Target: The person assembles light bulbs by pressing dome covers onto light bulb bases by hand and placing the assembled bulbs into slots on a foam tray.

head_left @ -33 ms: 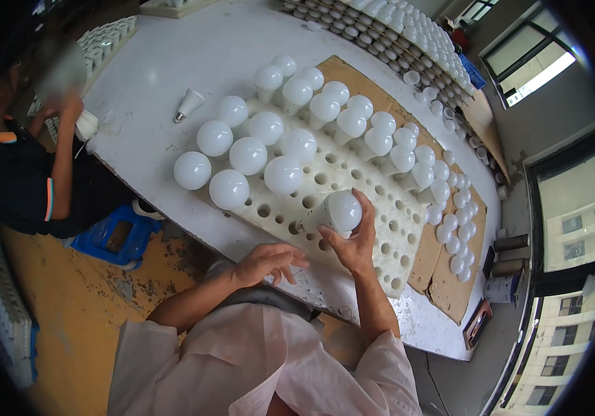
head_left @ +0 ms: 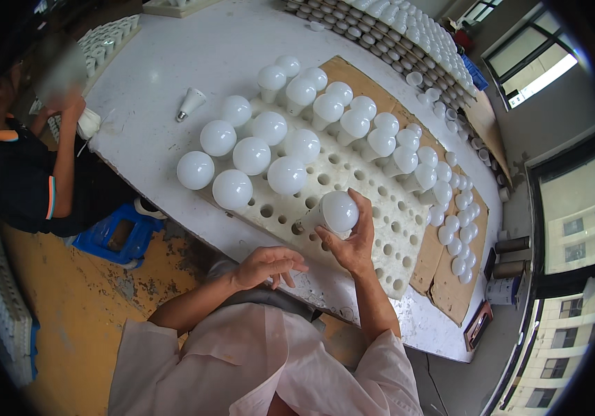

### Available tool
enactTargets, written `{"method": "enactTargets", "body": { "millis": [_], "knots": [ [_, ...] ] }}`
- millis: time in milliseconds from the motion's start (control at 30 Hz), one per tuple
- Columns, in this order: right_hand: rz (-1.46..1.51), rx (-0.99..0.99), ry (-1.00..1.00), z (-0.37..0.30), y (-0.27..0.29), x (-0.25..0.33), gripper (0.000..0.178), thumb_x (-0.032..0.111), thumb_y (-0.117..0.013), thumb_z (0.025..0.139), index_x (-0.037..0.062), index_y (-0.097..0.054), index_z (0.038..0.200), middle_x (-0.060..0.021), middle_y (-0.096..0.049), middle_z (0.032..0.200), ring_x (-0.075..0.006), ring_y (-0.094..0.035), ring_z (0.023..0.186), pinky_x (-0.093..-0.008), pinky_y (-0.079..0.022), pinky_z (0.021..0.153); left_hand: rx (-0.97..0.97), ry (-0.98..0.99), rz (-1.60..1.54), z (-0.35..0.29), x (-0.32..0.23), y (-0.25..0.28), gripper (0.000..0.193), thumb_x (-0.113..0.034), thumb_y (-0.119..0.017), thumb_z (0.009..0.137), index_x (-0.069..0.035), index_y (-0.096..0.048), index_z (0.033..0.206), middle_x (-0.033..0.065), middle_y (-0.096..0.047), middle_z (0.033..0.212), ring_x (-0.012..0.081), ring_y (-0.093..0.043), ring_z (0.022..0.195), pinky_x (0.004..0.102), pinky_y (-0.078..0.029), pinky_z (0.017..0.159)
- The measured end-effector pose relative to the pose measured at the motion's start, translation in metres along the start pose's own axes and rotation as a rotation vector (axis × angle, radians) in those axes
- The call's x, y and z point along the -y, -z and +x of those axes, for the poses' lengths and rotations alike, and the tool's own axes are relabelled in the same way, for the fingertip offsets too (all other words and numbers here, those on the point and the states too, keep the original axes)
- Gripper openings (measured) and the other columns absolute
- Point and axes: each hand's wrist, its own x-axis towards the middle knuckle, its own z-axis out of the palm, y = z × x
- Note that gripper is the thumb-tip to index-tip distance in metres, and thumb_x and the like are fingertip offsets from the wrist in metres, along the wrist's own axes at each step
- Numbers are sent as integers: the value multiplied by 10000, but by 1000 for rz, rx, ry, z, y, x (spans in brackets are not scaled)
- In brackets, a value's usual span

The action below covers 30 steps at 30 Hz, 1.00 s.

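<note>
One round white frosted light bulb sits in the right hand, fingers wrapped round its far side and thumb under its near side, held just above the white foam tray pierced with rows of round holes at the tray's near edge. The left hand: empty, fingers loosely curled, hovering off the near edge of the white table, touching nothing. Stock on the tray: several rows of matching white bulbs standing domes-up, the nearest being the one just beyond the held bulb; many near holes vacant. Under the tray: brown cardboard sheets. Loose item: a single white cone-shaped bulb base lying on its side, well apart from the tray. Far end of the table: packed rows of small white parts, probably bulb covers, though too small to tell. A seated co-worker in a dark shirt occupies the left side beside a blue stool. Handling note: the bulb's neck appears to point down and left toward an open hole; seating it well would mean keeping the neck upright over the hole and easing pressure off the thin dome.
</note>
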Motion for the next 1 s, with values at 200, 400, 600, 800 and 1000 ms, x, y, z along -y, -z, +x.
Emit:
{"method": "enactTargets", "body": {
  "millis": [200, 400, 600, 800, 1000],
  "knots": [
    [-208, 203, 381, 13, -48, 11, 798, 56, -825, 603, 141, -490, 1321, -153, -490, 1206, -319, -525, 1062, -400, -477, 863, 49, -183, 355, -47, -55, -17, 365, -177, -671, 865, 49, -571, 1133, 182, -680, 1052, 194, -689, 806, 235, -520, 628],
    [-547, 233, 480, 14, -64, 17, 782, 184, -825, 616, 175, -513, 1333, -150, -495, 1226, -300, -518, 998, -390, -463, 842, -472, -826, 452, -94, -130, 19, 283, -114, -620, 879, 75, -576, 1086, 230, -677, 988, 177, -681, 794, 238, -511, 625],
    [-397, 226, 438, 8, -50, 20, 744, 98, -819, 600, 118, -546, 1292, -177, -498, 1195, -311, -518, 1042, -396, -485, 839, -1403, -601, 714, -56, -153, 207, 456, -258, -666, 856, 39, -548, 1182, 203, -640, 1128, 236, -640, 985, 308, -500, 807],
    [-484, -4, 379, -11, 16, -5, 621, 5, -785, 608, 61, -594, 1196, -177, -506, 1142, -297, -547, 1018, -365, -497, 813, -1697, 104, 1119, 1, -176, 318, 880, -639, -668, 702, 63, -530, 1214, 242, -592, 1188, 365, -570, 1115, 417, -449, 944],
    [-573, -240, 170, -31, 80, -17, 538, -34, -745, 665, 94, -612, 1171, -153, -524, 1120, -276, -573, 983, -359, -498, 819, -1610, 521, 1389, 34, -180, 363, 811, -700, -570, 746, 0, -614, 1153, 167, -631, 1155, 343, -596, 1064, 474, -470, 886]
  ]
}}
